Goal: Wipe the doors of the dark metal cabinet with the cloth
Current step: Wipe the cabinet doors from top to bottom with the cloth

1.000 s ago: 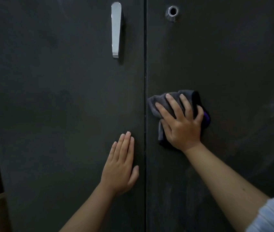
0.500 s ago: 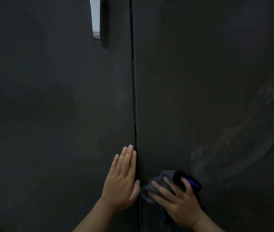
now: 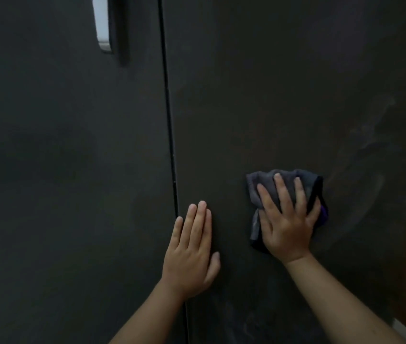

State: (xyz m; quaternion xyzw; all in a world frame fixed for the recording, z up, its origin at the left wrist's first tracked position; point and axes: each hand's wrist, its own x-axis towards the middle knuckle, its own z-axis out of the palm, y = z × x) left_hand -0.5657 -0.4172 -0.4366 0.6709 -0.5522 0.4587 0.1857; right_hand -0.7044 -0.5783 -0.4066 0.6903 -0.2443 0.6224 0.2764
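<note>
A: Cloth (image 3: 264,189) first: where does it sit?

B: Right of centre in the frame, bunched and grey with a purple edge showing at its right side, flat against the right door (image 3: 284,83) of the dark cabinet.

A: What holds it there?

B: The right hand (image 3: 286,225) lies on top of it, fingers (image 3: 280,192) straight and spread apart, pointing up the frame and pressing the cloth to the metal. Folds of cloth stick out above the fingertips and to the left of the palm.

A: And the other hand?

B: The left hand (image 3: 192,252) rests flat on the metal at lower centre, fingers straight and close together, thumb out to the right. It covers the dark seam (image 3: 169,120) between the doors, just left of the cloth but apart from it.

A: Anything else?

B: The left door (image 3: 60,170) fills the left half, with a silver handle (image 3: 102,23) at the upper left, cut off by the top edge. Pale smears (image 3: 368,150) show on the right door, right of the cloth.
</note>
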